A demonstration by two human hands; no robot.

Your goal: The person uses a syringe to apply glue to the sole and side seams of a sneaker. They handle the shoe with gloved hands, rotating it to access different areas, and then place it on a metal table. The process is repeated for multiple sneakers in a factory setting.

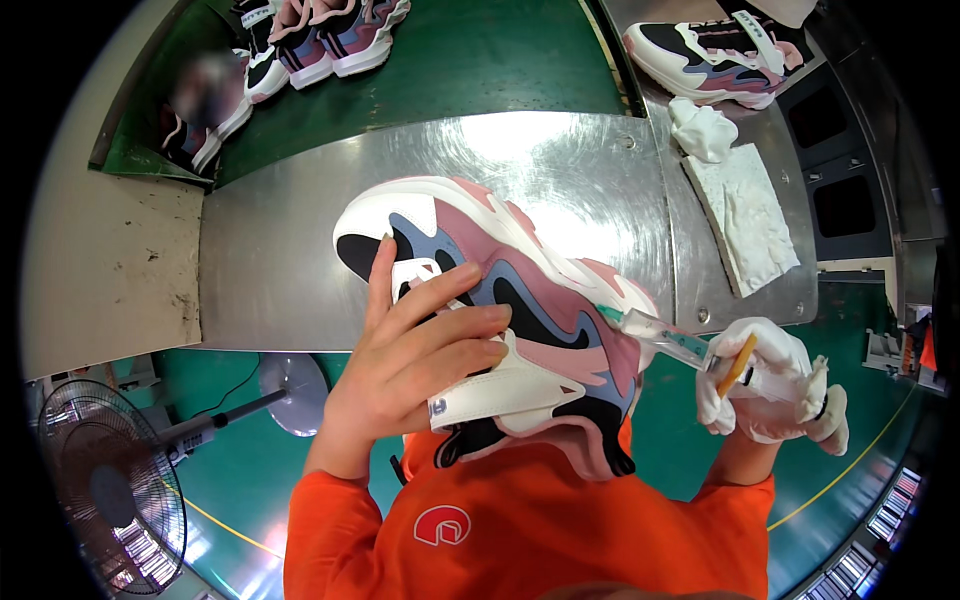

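Note:
My bare left hand (395,365) is closed on a sneaker (540,285) in white, mauve, blue and black, its fingers across the upper near the laces and strap. The shoe lies tilted on its side, with its toe to the upper left and its white sole facing away from me. In a white glove, my right hand (775,385) is closed around a clear syringe (672,340). Its green tip touches or nearly touches the seam between upper and sole near the heel. An orange-yellow piece (738,364) shows at the gloved fingers; its kind is unclear.
A metal work surface (270,260) borders a green conveyor belt (480,60). Several similar sneakers (340,40) stand at the far left. Another sneaker (700,60) rests at the far right, above crumpled white tissue (703,130) and a white pad (745,215). A fan (112,490) stands lower left.

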